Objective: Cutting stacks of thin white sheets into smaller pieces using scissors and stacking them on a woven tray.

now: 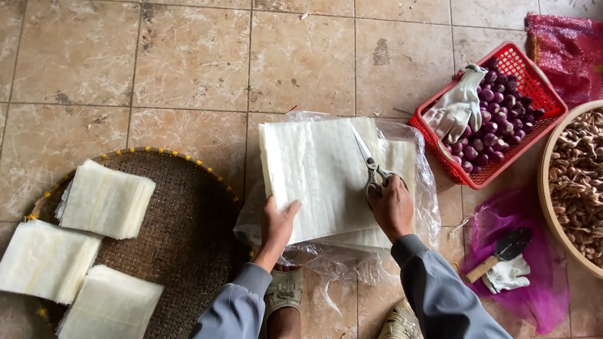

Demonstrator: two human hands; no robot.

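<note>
My left hand [277, 223] presses flat on the thin, floppy sheet stack [317, 175]; beside it, my right hand [392, 209] is clenched around scissors [369, 163].

Thin, matt white paper-like sheets [320, 171] under the left hand [277, 223], lying on crinkled glossy clear plastic film [420, 180]. Shiny metal scissors [368, 161] in the right hand [392, 209]. Rough woven cane tray [189, 232]. Red plastic lattice basket [521, 74], glossy purple onions [492, 121], white cloth glove [457, 106]. Worn, stained, matt stone-look floor tiles [187, 55]. Grey cloth sleeves [439, 296].
</note>
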